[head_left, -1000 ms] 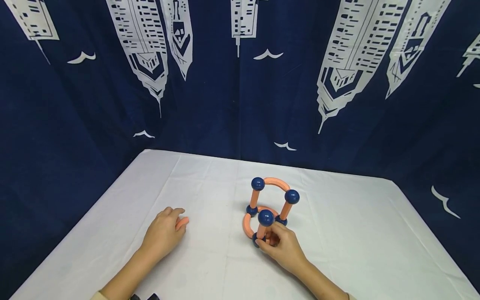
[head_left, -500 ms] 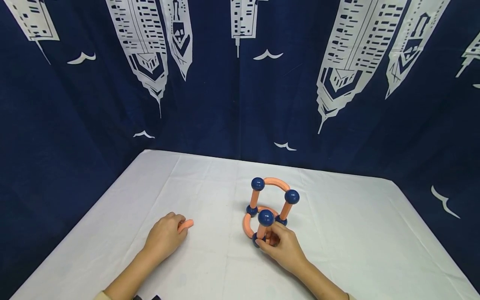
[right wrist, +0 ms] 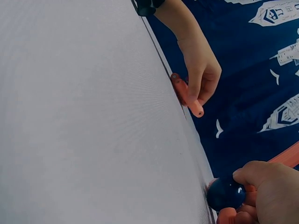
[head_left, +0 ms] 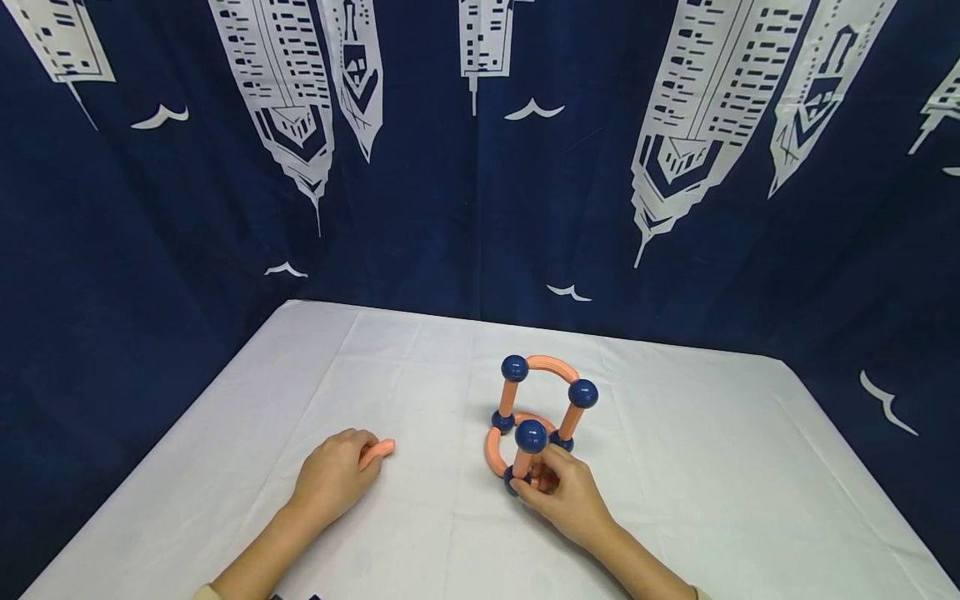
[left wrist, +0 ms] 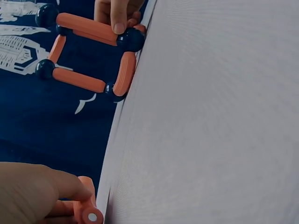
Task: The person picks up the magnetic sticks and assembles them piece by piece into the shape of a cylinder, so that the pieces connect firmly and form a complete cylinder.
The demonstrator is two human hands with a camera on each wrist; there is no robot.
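My left hand (head_left: 336, 477) rests low over the white table and pinches an orange curved magnetic rod (head_left: 378, 452), which sticks out past its fingertips. A rod end with a pale round spot (left wrist: 92, 217) shows in the left wrist view. To the right stands a frame of navy balls and orange rods, with upright rods (head_left: 573, 422) and a curved rod (head_left: 553, 364) across its back top. My right hand (head_left: 572, 498) grips the frame's lower front ball (right wrist: 225, 193), thumb against it. Above that ball, an upright rod carries another navy ball (head_left: 531, 436); the fingers partly hide the base.
A white cloth covers the table (head_left: 697, 450). Behind it hangs a navy curtain (head_left: 450, 217) printed with white buildings and birds. Small dark objects (head_left: 313, 597) peek in at the bottom edge, near the left forearm.
My left hand has shifted slightly right and nearer the body, its raised index finger coming down onto the curved rod. More of the rod now shows. The right hand and frame stay in place.
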